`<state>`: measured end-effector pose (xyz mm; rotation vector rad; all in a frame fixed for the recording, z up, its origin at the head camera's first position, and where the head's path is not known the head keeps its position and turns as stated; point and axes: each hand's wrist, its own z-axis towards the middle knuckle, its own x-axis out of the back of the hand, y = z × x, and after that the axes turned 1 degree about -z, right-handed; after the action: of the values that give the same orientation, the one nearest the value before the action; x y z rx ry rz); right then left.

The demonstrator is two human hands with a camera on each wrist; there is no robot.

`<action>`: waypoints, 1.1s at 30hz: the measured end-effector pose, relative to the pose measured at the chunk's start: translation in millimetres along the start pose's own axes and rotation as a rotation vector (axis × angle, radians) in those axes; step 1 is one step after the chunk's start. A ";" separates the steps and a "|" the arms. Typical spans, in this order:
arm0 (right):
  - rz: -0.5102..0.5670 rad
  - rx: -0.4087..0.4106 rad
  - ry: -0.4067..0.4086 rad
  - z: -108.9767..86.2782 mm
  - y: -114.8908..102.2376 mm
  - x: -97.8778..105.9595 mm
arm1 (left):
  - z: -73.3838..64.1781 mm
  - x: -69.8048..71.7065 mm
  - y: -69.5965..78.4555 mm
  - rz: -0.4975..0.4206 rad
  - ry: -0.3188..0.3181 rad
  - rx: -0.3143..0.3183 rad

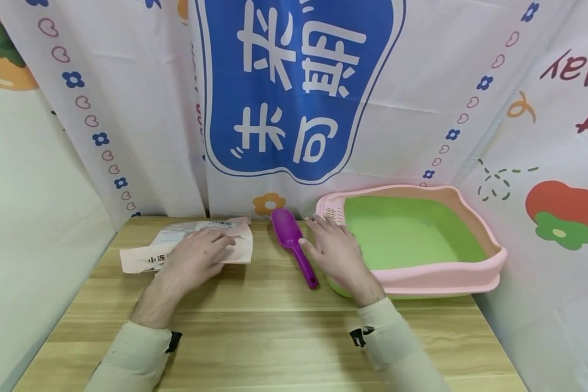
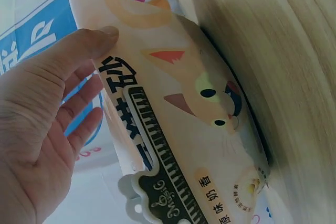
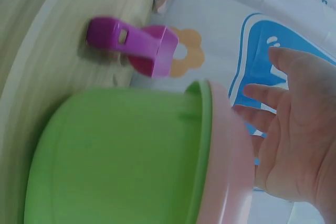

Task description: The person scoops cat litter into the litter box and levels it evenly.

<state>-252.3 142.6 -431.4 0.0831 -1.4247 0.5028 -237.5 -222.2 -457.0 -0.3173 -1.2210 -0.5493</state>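
Note:
Under my left hand stands a pale peach bag with a folded top. In the left wrist view, the bag shows a cartoon cat face. A dark clip with a piano-key pattern and the word Music lies across its front. The thumb rests on the bag, and the other fingers lie loosely at its top edge. My right hand, fingers spread and relaxed, hangs over the left end of a green litter box with a pink rim. It holds nothing.
A purple scoop lies between the hands, its handle toward me. Bag, scoop and box stand along the back of the wooden table. Printed curtains close off the back and both sides.

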 end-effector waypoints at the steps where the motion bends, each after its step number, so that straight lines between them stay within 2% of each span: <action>1: -0.002 0.010 0.011 1.3 -2.5 -2.1 | 0.2 0.3 -0.4 -0.008 -0.001 -0.001; 9: 0.010 0.087 0.069 10.8 -23.2 -13.4 | 0.9 3.5 -2.3 -0.064 -0.022 -0.019; 16: 0.064 0.138 0.119 15.5 -42.3 -21.3 | 0.2 5.5 -1.9 -0.044 0.013 -0.003; 28: 0.224 0.232 0.126 23.6 -69.4 -41.8 | -1.6 6.5 -5.9 0.050 0.165 -0.063; 33: 0.237 0.293 0.120 26.9 -78.2 -51.3 | -0.8 4.5 -5.8 0.059 0.270 -0.139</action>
<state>-250.5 48.9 -457.4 0.1173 -1.2420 0.8968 -239.0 -228.5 -453.4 -0.3822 -0.9119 -0.6066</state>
